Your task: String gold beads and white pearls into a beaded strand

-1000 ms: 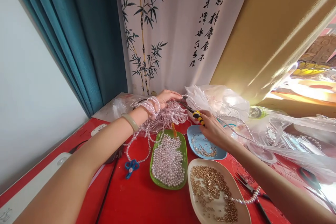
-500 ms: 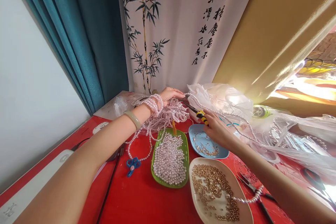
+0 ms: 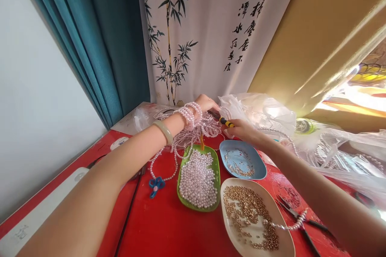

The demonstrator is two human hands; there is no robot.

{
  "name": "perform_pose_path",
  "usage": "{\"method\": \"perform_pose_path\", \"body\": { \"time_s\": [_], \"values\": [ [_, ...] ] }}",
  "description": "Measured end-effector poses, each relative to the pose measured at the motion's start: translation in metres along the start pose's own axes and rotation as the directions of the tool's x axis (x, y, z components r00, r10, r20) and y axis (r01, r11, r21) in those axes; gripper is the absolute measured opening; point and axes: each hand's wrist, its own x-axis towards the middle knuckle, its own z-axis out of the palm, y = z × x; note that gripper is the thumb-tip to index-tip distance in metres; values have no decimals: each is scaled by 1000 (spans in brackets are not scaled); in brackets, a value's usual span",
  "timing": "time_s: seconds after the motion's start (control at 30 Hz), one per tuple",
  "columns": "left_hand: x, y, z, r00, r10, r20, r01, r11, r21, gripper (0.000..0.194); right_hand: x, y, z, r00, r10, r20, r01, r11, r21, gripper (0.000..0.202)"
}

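Observation:
My left hand is closed, its fingertips pinching the end of a pearl bead strand above the heap of strung pearls. Loops of pink-white pearls wrap that wrist, with a pale bangle behind them. In my right hand are pliers with yellow-and-black handles. Their jaws reach to my left fingertips; what they bite on is hidden. Beneath my hands lies a bunch of pearl strands, and one loop runs to a blue bow ornament.
On the red table stand a green tray of loose pearls, a blue plate with small metal bits and a cream tray of gold beads. Another pair of pliers lies at right. Plastic bags line the back.
My right hand has brought the pliers up and inward, closer to my left fingertips. My left hand has turned, its fingers bending downward. The view has shifted slightly.

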Motion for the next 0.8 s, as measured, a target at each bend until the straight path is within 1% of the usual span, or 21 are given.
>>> {"method": "perform_pose_path", "body": {
  "time_s": [0.13, 0.23, 0.33, 0.43, 0.53, 0.63, 0.8],
  "values": [
    [5, 4, 3, 1000, -5, -31, 7, 997, 80, 8, 4, 5, -10, 996, 7, 83, -17, 992, 122, 16],
    [8, 4, 3, 999, -10, -40, 15, 992, 122, 13, 5, 8, -13, 995, 7, 102, -24, 986, 166, 21],
    [10, 4, 2, 999, -3, -47, 10, 988, 152, 15, 6, 7, -12, 995, 22, 97, -39, 984, 172, 21],
    [12, 3, 1, 999, 11, -52, -1, 984, 177, 16, 5, 1, -9, 996, 59, 64, -67, 989, 132, 19],
    [14, 4, 0, 998, 32, -55, -21, 979, 201, 17, 4, -5, -7, 995, 99, -10, -99, 994, 53, 17],
    [15, 6, 1, 997, 54, -55, -40, 974, 221, 19, 5, -8, -5, 991, 112, -67, -113, 993, -12, 15],
    [14, 8, 3, 995, 80, -64, -63, 969, 239, 21, 10, -10, -6, 992, 107, -70, -112, 992, -60, 16]
  ]
}}
